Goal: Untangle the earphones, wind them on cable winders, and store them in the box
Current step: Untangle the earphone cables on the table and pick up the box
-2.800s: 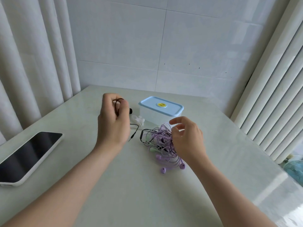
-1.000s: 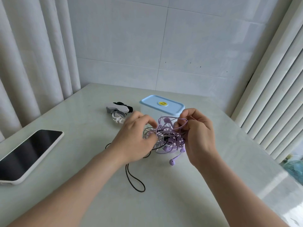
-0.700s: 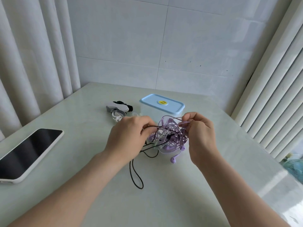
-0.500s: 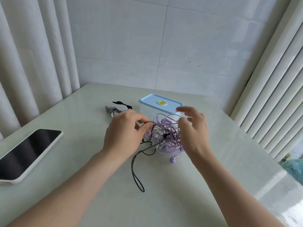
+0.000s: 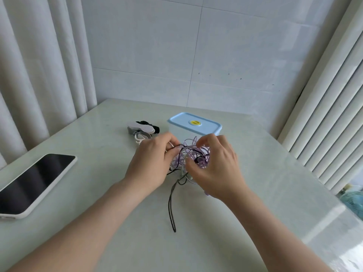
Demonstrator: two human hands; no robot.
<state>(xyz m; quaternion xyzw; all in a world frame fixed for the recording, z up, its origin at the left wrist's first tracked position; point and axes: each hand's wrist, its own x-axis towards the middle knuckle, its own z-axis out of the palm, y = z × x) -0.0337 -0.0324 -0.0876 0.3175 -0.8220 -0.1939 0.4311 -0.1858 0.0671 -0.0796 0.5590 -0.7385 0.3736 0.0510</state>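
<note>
A tangle of purple, white and black earphone cables (image 5: 191,156) is held just above the table between my hands. My left hand (image 5: 152,163) pinches strands at the tangle's left side. My right hand (image 5: 216,167) curls round its right side and grips the cables. A black cable loop (image 5: 171,209) trails from the tangle toward me on the table. Behind the tangle stands the translucent box with a light blue lid (image 5: 194,123), closed. The cable winders (image 5: 142,129), white, grey and black, lie in a small pile left of the box.
A smartphone (image 5: 33,181) in a white case lies face up at the table's left edge. The pale table (image 5: 275,183) ends at a tiled wall behind the box. Curtains hang on the left, vertical blinds on the right.
The winders, earlier in my left hand, now lie by the box. Both hands have closed in on the tangle, and my right hand, open half a second ago, now grips it.
</note>
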